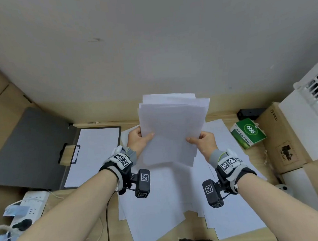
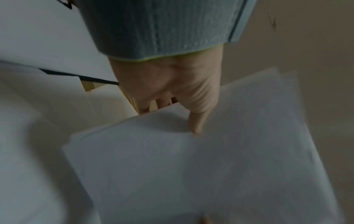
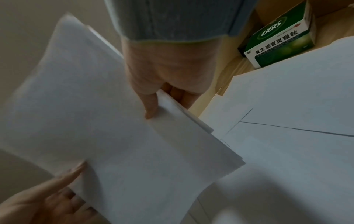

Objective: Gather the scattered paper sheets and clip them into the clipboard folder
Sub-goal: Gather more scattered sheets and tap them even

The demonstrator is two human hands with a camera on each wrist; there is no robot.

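Head view | paper stack (image 1: 172,130) white, edges uneven, tilted up

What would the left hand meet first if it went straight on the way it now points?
Probably the wall. The left hand grips the paper stack and points away from the person; beyond it only a desk strip shows, though depth is unclear.

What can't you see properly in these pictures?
- Left hand fingers, head view: hidden behind the held stack of paper.
- Number of sheets in the stack: edges too thin, and blurred in both wrist views.
- Clipboard folder clip, head view: too small to tell whether it grips the sheet there.
- Loose sheets on the desk, head view: partly covered by arms.
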